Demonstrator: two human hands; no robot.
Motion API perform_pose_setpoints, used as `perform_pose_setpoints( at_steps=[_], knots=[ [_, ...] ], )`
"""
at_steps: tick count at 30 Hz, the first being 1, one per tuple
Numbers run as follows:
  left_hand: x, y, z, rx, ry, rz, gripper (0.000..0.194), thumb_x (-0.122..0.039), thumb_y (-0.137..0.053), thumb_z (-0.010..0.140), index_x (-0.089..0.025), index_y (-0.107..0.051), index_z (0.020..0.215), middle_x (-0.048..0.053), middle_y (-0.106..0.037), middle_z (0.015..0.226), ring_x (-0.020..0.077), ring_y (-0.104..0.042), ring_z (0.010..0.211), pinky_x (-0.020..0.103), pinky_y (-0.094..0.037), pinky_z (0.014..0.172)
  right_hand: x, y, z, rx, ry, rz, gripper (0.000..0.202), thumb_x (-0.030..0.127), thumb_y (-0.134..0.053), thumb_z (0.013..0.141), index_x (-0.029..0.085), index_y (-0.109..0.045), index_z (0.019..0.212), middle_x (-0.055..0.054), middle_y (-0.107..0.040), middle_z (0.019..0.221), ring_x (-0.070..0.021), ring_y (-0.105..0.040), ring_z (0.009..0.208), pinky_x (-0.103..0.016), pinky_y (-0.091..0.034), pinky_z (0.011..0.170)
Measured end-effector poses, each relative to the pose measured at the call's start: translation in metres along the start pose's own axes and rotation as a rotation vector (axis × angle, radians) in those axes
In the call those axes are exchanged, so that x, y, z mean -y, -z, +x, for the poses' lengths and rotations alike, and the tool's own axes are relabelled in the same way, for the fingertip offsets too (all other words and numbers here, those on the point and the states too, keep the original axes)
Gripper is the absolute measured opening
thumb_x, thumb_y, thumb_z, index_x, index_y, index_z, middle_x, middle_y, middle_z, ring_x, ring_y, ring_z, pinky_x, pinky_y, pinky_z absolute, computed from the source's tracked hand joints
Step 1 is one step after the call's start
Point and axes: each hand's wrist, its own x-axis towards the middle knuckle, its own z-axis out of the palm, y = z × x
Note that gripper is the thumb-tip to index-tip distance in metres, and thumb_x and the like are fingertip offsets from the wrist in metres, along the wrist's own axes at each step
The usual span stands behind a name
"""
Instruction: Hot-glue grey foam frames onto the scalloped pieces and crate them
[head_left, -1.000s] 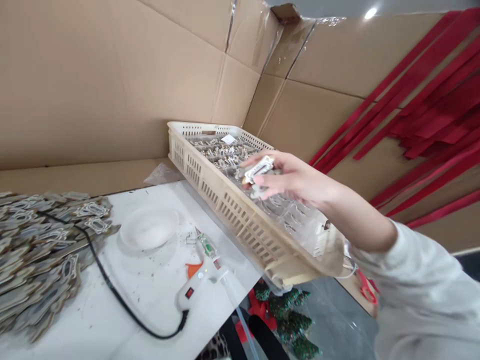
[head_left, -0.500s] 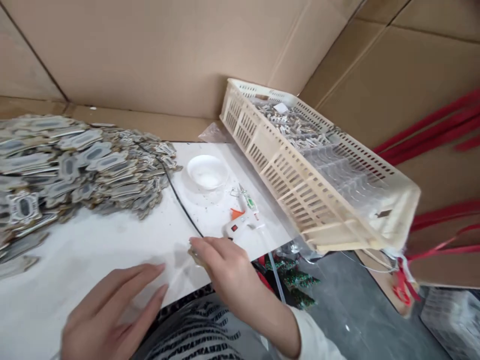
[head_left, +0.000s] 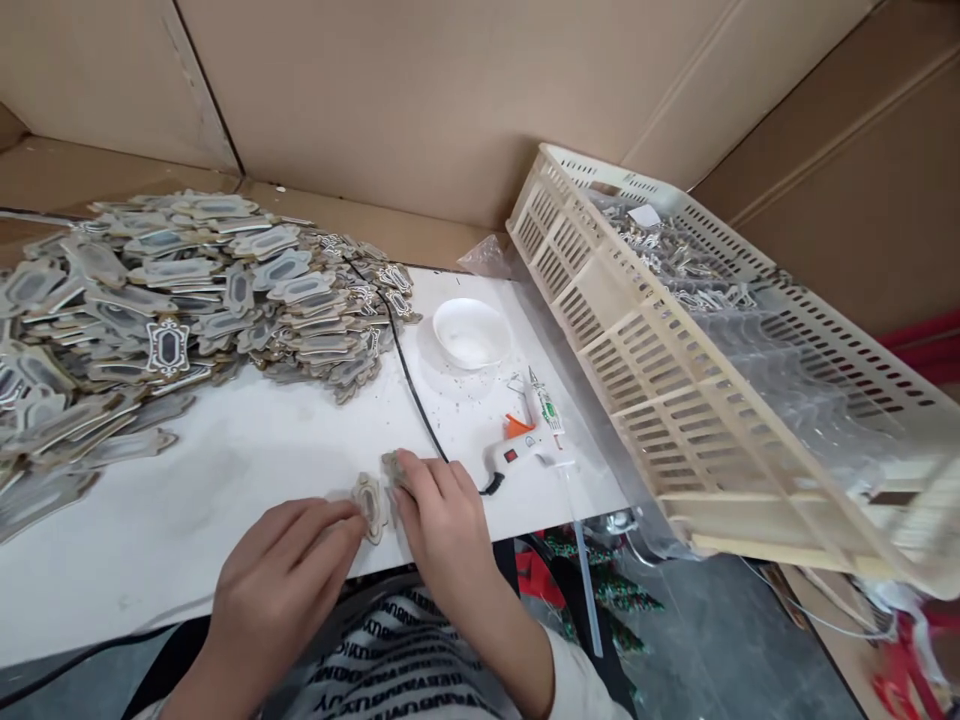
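Note:
Near the front edge of the white tabletop, my left hand [head_left: 289, 570] pinches a small ornate frame-shaped plaque [head_left: 369, 508] between thumb and fingers. Just to its right, my right hand [head_left: 442, 520] is closed on another small greyish plaque [head_left: 391, 466], mostly covered by my fingers. The two pieces are close together. A big heap of similar grey and beige plaques [head_left: 225, 270] covers the table's left side. One patterned plaque [head_left: 167, 346] lies face up on it. A white glue gun [head_left: 525, 448] with an orange trigger lies right of my right hand, a clear glue stick in its rear.
A white bowl [head_left: 471, 334] stands behind my hands. To the right, a cream plastic crate [head_left: 607, 330] holds small metallic-looking parts and clear plastic trays. A black cable [head_left: 409, 375] crosses the table. Cardboard walls [head_left: 375, 100] enclose the back. Green glittery tree shapes [head_left: 607, 570] sit below the table edge.
My left hand, empty and spread before, has closed on a plaque and moved right beside my right hand. The camera view has turned left, so the crate and heap appear farther right.

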Motion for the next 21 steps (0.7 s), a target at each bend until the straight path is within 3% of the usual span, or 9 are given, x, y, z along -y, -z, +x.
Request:
perform_pose_setpoints(
  at_steps=[5,9,16,21],
  knots=[
    [0.0,0.006,-0.001,0.052,0.028,0.065,0.011,-0.008,-0.06,0.094,-0.017,-0.066,0.094,0.005,-0.071,0.092,0.0213,-0.065,0.084,0.036,-0.051,0.079,0.006,0.003,-0.002,0.092,-0.08,-0.088,0.046,0.028,-0.067,0.093,0.009,-0.057,0.135,-0.015,-0.072,0.109,-0.0279,-0.069,0.086,-0.042,-0.062,0.072],
    [-0.002,0.006,0.0,0.068,0.052,0.082,0.013,-0.013,-0.056,0.097,-0.018,-0.067,0.1,0.005,-0.071,0.096,0.022,-0.064,0.086,0.037,-0.051,0.08,0.005,0.011,-0.008,0.087,-0.12,-0.012,0.042,0.026,-0.058,0.097,0.012,-0.055,0.136,-0.016,-0.069,0.12,-0.0277,-0.07,0.099,-0.04,-0.062,0.078],
    [-0.004,0.007,0.002,0.062,0.104,0.026,0.019,-0.015,-0.055,0.096,-0.022,-0.068,0.108,0.004,-0.072,0.101,0.0219,-0.065,0.088,0.037,-0.051,0.081,-0.005,0.02,-0.025,-0.011,-0.071,0.103,0.016,0.022,-0.051,0.1,0.018,-0.065,0.105,-0.008,-0.071,0.094,-0.0224,-0.064,0.081,-0.036,-0.057,0.071],
    [-0.005,0.007,0.001,0.111,0.056,0.006,0.026,-0.015,-0.055,0.097,-0.023,-0.067,0.118,0.005,-0.071,0.105,0.023,-0.062,0.09,0.037,-0.051,0.082,0.0,0.02,-0.033,0.02,0.008,0.122,0.016,0.024,-0.059,0.098,0.02,-0.067,0.111,-0.006,-0.074,0.097,-0.0221,-0.061,0.085,-0.037,-0.055,0.077]
  ],
)
